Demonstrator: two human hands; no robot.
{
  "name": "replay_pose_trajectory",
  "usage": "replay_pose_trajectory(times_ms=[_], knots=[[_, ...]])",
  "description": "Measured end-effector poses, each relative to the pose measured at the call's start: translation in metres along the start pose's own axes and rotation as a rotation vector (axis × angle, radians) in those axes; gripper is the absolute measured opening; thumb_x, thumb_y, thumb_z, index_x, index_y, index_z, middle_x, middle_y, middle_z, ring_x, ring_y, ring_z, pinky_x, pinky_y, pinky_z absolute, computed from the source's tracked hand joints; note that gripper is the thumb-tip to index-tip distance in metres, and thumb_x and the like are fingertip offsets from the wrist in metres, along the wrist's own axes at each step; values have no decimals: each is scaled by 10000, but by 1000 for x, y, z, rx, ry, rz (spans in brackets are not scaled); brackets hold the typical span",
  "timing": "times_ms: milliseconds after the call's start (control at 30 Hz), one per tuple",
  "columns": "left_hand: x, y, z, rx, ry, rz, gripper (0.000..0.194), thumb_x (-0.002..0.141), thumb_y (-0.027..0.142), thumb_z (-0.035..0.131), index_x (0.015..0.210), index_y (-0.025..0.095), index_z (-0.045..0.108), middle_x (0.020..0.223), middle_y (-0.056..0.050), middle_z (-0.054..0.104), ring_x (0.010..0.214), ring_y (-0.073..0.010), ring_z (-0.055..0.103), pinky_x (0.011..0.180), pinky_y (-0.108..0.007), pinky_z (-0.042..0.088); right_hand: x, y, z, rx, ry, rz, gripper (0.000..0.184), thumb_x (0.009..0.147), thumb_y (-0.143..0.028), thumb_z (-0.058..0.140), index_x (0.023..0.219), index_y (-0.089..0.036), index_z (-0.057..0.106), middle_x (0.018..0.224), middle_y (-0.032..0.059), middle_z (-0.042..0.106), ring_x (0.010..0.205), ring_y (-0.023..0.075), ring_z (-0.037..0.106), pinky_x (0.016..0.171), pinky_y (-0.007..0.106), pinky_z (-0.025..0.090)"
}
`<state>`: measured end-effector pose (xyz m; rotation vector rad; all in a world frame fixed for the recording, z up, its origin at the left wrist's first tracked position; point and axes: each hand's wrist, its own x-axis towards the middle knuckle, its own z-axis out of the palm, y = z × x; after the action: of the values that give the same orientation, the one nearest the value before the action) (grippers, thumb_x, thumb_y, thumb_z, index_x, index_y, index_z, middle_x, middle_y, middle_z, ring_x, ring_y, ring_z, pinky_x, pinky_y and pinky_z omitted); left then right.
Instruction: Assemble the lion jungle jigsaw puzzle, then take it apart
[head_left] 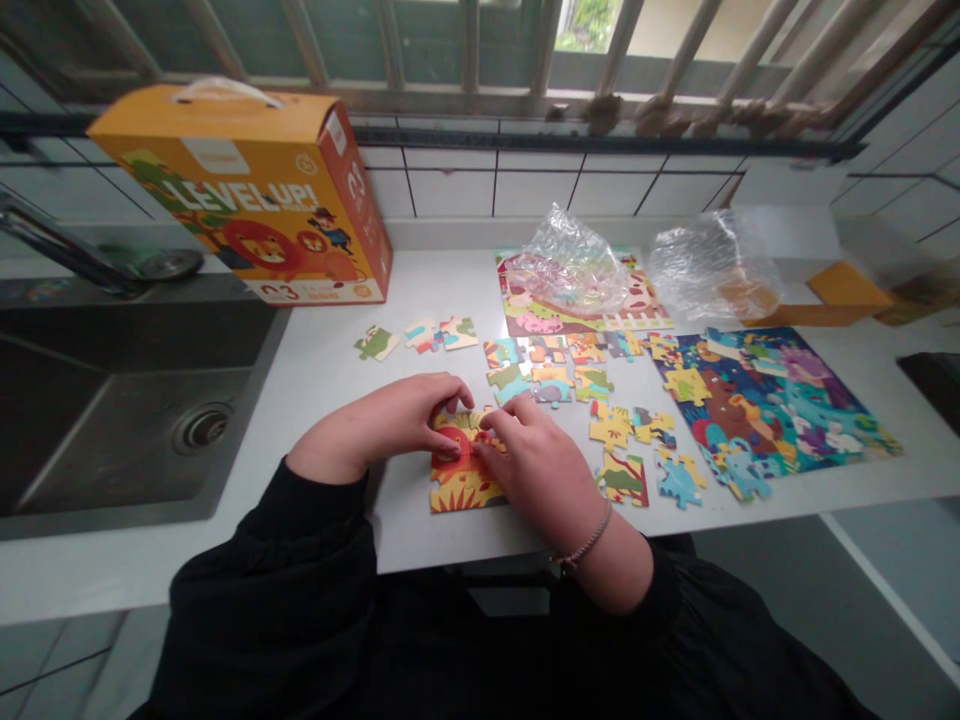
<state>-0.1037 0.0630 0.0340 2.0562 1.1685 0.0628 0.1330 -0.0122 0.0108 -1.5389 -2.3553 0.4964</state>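
Observation:
On the counter before me lies a joined patch of jigsaw puzzle (457,490), yellow with a red lion's face. My left hand (405,418) curls over its upper left, the thumb pressed on the red part and the fingers bent at the top edge. From the right, my right hand (544,465) has its thumb and fingertips closed on a puzzle piece at the patch's right side, and the hand covers much of that side. Loose puzzle pieces (553,386) lie in rows just beyond my hands. More pieces (624,476) lie right of my right hand.
A sink (247,430) is sunk into the counter at left, beside an orange puzzle box (247,200). Crumpled clear plastic (574,265) covers part of a farm picture sheet (525,315). A dark blue picture (817,400) with several pieces on it lies at right, near an open box (847,290).

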Motion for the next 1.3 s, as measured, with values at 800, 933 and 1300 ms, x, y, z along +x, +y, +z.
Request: replay_pose_trajectory(times_ms=[800,933,1300], knots=[[8,4,7,86,229,67,220,1042,378,682,1168,209,749,1110,-81,728,940,-242,670,883,-390,521,-107,28,-22,-98,243,-449,336,1148,-235,623,813,-266,618,690,1,624,636,194,542,619,389,406],[17,14,14,92,329,236,202,1102,333,620,1161,209,769,1251,-119,701,1185,-277,670,1090,-443,524,-114,64,-25,-71,381,-334,225,1104,-165,689,903,-261,657,747,21,689,688,210,596,658,377,469],[39,8,27,217,245,305,338,1159,417,595,1197,257,890,1525,-170,674,1422,-356,605,1248,-570,454,-117,95,-6,110,558,-272,276,1082,-128,571,847,-272,589,705,23,618,667,207,528,662,354,431]])
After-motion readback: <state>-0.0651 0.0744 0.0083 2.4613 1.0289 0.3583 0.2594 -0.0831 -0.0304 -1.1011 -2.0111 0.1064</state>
